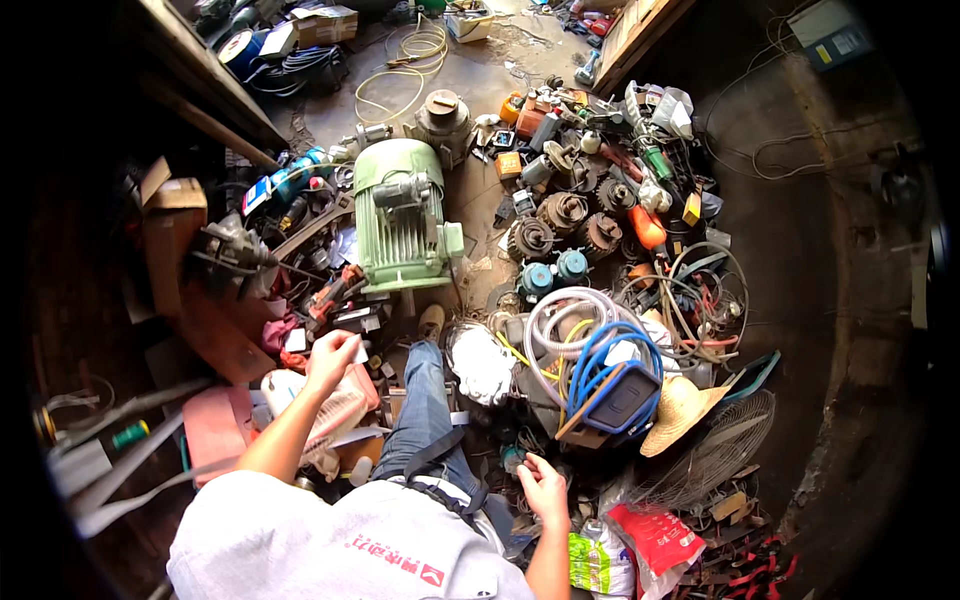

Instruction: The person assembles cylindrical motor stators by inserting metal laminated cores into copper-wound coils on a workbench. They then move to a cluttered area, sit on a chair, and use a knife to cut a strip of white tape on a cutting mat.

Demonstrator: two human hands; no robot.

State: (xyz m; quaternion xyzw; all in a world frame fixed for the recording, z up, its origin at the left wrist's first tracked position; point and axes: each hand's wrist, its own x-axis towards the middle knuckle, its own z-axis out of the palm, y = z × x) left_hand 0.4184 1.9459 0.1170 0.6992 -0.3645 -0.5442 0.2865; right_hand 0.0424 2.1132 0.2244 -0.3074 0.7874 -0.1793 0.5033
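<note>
My left hand [333, 361] reaches out on the left, over a pile of tools and a pale red casing. Its fingers are closed, with a small white piece [361, 350] at the fingertips; what it is I cannot make out. Lower right, beside my leg, my right hand [543, 488] has its fingers curled together. Something small and dark teal [513, 459] is close to those fingertips, and whether they grip it is unclear. Ahead of my foot stands a big green electric motor [400, 220]. A crumpled white bundle [480, 362] lies to the right of my knee.
Coiled blue hose [652, 345] and clear hose [535, 325] lie on the right, near a straw hat [680, 412] and a wire fan guard [725, 450]. Beyond them is a heap of motor parts [565, 211]. A cardboard box [172, 235] stands left, and yellow hose [415, 70] trails behind the motor.
</note>
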